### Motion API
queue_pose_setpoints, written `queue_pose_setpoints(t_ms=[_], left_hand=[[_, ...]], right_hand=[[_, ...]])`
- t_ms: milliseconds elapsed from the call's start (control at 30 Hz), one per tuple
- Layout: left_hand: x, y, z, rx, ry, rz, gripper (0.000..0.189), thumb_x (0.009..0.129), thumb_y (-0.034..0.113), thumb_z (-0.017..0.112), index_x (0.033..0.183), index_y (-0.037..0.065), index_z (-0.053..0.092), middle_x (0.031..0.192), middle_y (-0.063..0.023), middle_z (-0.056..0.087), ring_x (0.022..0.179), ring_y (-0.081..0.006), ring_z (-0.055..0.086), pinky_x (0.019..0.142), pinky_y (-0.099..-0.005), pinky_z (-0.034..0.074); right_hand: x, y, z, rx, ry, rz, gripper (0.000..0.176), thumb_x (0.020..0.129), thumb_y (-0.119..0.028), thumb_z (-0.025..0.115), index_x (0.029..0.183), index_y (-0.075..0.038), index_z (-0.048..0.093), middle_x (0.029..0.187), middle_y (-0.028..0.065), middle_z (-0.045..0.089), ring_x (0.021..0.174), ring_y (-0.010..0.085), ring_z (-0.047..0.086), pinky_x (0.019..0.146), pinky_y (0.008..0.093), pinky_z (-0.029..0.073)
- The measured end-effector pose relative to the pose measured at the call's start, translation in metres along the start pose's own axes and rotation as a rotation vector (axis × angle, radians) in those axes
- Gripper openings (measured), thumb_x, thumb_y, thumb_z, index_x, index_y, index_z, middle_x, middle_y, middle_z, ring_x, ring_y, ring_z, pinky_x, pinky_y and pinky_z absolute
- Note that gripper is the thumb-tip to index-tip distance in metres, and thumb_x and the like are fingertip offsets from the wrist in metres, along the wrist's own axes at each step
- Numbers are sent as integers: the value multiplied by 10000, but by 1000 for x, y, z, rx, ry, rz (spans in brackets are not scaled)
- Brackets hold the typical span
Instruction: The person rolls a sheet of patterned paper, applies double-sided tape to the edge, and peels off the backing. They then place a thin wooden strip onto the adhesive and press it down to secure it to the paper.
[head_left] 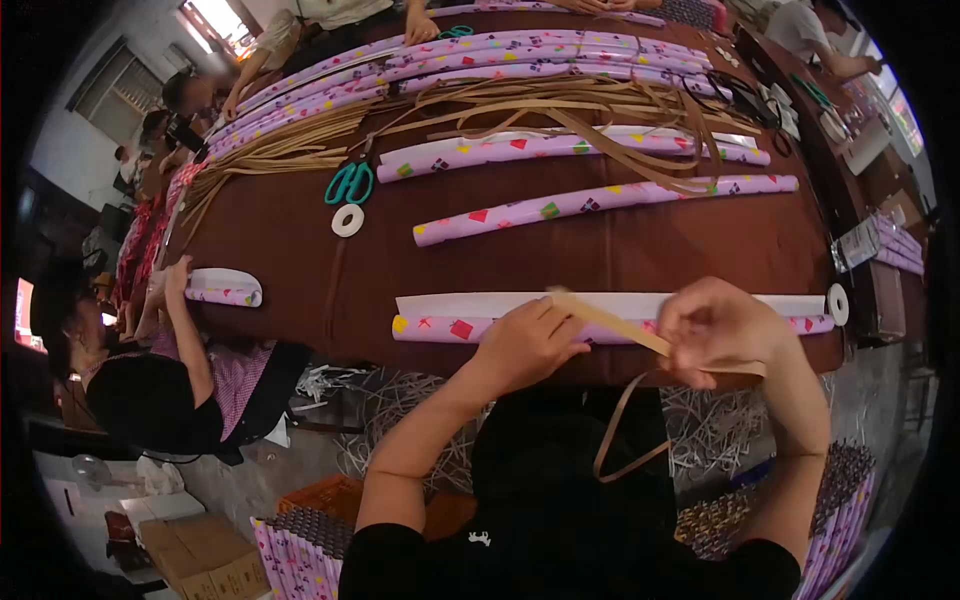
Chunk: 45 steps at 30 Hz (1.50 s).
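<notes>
Watching the head cam feed here. Both hands are at 6 o'clock, at the near edge of the brown table (pixel 300 260), over a roll of paper (pixel 450 328) lying crosswise. My left hand (pixel 525 345) rests on the roll with its fingers curled in, I'd guess to stop it rolling. One end of a tan strip (pixel 610 320) pokes out by those fingertips, but I can't tell if it's really gripped. My right hand (pixel 715 330) pinches the strip between thumb and fingers, so it runs taut and straight between the hands. The slack loops down off the table.

The roll is glossy purple with little coloured shapes, and a plain white flap is showing. The strip looks thin, flat and papery. A white tape ring (pixel 838 303) sits at the roll's 3 o'clock end, close to reach. Teal scissors (pixel 350 183) are out at 10 o'clock and a heap of strips (pixel 560 100) at 12. A co-worker's hand (pixel 176 275) is at 9.
</notes>
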<state>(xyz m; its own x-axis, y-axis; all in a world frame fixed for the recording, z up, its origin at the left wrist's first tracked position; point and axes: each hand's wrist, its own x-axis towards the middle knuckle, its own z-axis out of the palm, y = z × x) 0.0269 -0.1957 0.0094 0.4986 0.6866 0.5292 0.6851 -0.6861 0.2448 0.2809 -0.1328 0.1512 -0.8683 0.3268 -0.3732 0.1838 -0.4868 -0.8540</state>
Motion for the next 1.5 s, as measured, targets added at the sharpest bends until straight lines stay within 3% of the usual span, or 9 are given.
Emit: queue_pose_setpoints(t_ms=[200,267,400,467,533,667,767,1000,1500], left_hand=[[1,2,-3,27,14,22,353,797,285,771,1021,41,650,991,-89,634,821,-259,611,706,-349,526],[1,1,-2,42,30,35,356,798,289,769,1021,40,648,982,-92,633,839,-265,615,717,-353,525],[1,0,0,19,26,36,365,795,285,769,1024,33,635,972,-103,632,841,-278,614,733,-361,523],[0,-1,0,9,17,36,369,790,281,771,1023,31,630,974,-103,633,841,-279,615,731,-361,523],[1,0,0,29,36,43,366,784,278,775,1014,34,628,974,-99,634,842,-280,616,731,-362,521],[0,0,0,18,39,32,364,782,278,777,1009,38,625,970,-92,634,840,-280,613,733,-365,520],[0,2,-2,57,44,29,329,817,290,733,1007,45,623,966,-83,629,849,-254,611,731,-354,520],[-7,3,1,85,5,-32,377,812,336,757,1067,83,643,1002,-95,641,856,-284,646,735,-379,528],[-2,11,0,139,-8,18,333,794,292,762,1017,62,672,984,-51,638,885,-236,617,744,-345,523]], right_hand=[[-193,-4,19,-480,844,-330,284,879,-249,728,869,-21,560,681,53,586,548,128,580,481,238,448],[-242,-11,25,-609,986,-536,301,888,-289,725,960,-76,525,918,99,618,784,157,626,652,255,496],[-224,-12,46,-728,1016,-483,268,952,-336,614,920,-107,479,790,12,434,675,122,456,638,246,408],[-195,-29,46,-513,815,-673,241,968,-304,586,1007,-75,519,858,32,504,740,133,519,684,249,453],[-135,-66,57,-116,1322,-1286,151,992,-170,551,1068,-39,556,901,31,532,762,137,520,707,259,433],[-111,-75,25,-636,529,-740,222,961,-179,612,1124,-32,645,963,67,683,825,115,655,754,264,526],[-19,-45,40,-564,415,-218,164,871,-144,746,924,9,717,791,44,697,708,77,630,653,233,497],[113,3,-21,-559,8,-38,107,842,-73,740,849,29,710,675,62,667,596,99,620,563,239,481],[157,32,-51,-376,-10,-142,66,823,-29,746,806,18,704,637,29,637,542,67,573,519,214,424]])
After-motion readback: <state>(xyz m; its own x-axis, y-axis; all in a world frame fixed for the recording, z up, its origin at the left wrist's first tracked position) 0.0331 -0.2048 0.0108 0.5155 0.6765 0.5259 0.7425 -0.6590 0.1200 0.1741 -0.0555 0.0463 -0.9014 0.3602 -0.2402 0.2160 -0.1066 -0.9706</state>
